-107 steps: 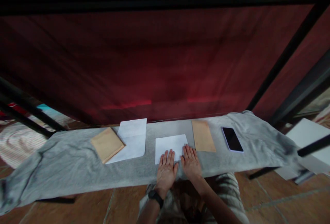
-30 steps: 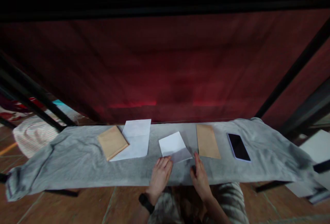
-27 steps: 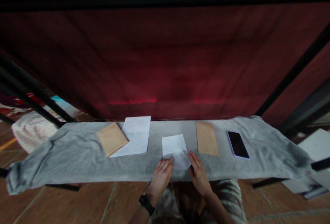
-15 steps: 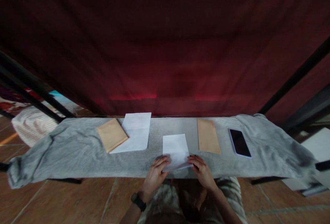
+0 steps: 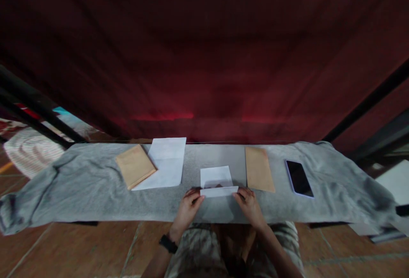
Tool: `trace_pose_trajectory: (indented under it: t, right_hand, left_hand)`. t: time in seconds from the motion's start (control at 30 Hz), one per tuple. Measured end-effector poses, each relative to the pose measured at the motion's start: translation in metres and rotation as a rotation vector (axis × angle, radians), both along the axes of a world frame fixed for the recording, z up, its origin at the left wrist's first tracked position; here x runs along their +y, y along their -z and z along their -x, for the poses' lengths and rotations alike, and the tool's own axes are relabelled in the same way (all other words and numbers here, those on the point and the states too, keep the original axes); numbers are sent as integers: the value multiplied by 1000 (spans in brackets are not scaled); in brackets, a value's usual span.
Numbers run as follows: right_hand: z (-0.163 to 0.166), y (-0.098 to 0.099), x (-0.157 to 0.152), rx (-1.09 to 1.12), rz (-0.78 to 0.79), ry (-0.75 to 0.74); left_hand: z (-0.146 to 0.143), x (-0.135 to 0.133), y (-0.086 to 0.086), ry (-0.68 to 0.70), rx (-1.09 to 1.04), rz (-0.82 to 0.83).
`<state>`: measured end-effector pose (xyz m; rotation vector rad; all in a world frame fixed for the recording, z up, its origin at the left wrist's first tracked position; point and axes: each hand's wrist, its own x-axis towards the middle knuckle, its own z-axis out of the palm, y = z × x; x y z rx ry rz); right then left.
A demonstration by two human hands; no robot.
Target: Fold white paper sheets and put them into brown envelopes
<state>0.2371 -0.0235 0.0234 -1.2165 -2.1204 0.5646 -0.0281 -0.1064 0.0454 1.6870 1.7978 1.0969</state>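
Note:
A white sheet of paper (image 5: 216,175) lies on the grey cloth in front of me, its near part raised and bent over toward the far side. My left hand (image 5: 188,205) pinches the left end of that raised edge between thumb and fingers. At the opposite end, my right hand (image 5: 249,203) grips the same edge. Just right of the paper lies a flat brown envelope (image 5: 259,169). To the left, a stack of brown envelopes (image 5: 136,166) rests partly over a larger white sheet (image 5: 168,160) that has a crease across it.
A phone (image 5: 299,178) with a dark screen lies on the right of the grey cloth (image 5: 96,184). A dark red curtain (image 5: 217,77) hangs behind. Dark metal bars (image 5: 367,99) stand at both sides, and tiled floor (image 5: 105,244) shows below.
The near part of the white paper, flat under both hands before, is now lifted and turned up away from me. Both hands have shifted slightly to its two ends.

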Motion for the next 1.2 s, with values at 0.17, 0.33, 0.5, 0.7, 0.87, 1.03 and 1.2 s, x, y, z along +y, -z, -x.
trace_pose_trajectory:
  t: [0.17,0.33,0.5,0.7,0.87,1.03,1.2]
  right_hand:
    - [21,4,17,-99,-62,122]
    - [39,5,34,-192,-88,192]
    - [50,5,42,-293,-113,245]
    - [58,3,42,-405,-153,276]
    - [60,0,40,-463,-221,299]
    - [67,-2,35,-411,-280,233]
    - [80,5,24,-372,-296,54]
  left_hand:
    - [-9,14,-1,-213,68,118]
    - [-16,35,-5,-347,163,188]
    - [-19,51,-13,-405,246,246]
    - [-26,59,-17,-426,503,276]
    - [-29,60,-17,-429,617,286]
    - [-32,60,-18,-402,693,260]
    - [-33,60,-19,-396,720,275]
